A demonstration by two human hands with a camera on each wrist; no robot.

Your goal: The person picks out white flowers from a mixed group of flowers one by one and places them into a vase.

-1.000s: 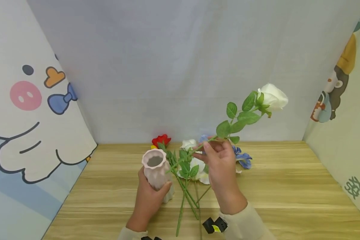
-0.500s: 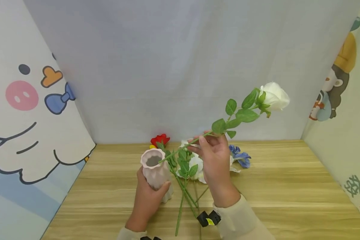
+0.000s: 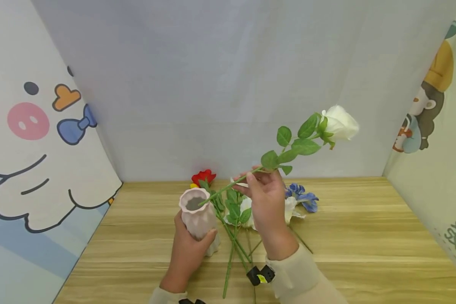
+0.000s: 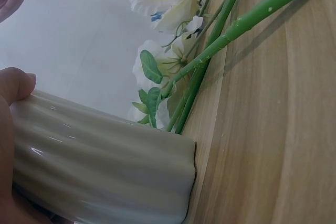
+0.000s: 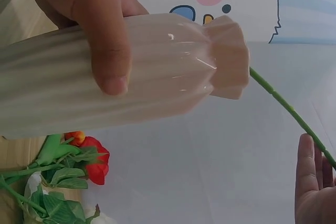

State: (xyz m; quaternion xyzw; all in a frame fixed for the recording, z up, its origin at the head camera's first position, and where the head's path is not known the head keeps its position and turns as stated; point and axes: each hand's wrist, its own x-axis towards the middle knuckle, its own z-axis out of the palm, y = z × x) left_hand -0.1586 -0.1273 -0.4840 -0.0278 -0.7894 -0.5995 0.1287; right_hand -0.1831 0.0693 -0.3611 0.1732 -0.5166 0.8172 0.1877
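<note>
My left hand [image 3: 191, 249] grips a pale pink fluted vase [image 3: 198, 219] round its body; the vase stands on the table, its scalloped mouth facing up. A white rose [image 3: 339, 123] on a long leafy green stem is pinched between the thumb and fingers of my right hand [image 3: 269, 202]. The rose slants up to the right, its stem's lower end at the vase's mouth. In the right wrist view the green stem [image 5: 286, 103] meets the rim of the vase [image 5: 157, 72], and the left thumb lies along the vase's side.
Behind and right of the vase lie a red flower [image 3: 203, 176], white flowers [image 3: 246, 207] and blue flowers [image 3: 307, 199]. Their green stems [image 3: 229, 261] cross on the wooden table [image 3: 365, 236] towards the front. A pale cloth wall [image 3: 228, 93] rises at the table's back edge.
My right hand has moved left with the white rose, bringing the stem's lower end from beside the vase to its mouth. The left hand and vase have stayed nearly still.
</note>
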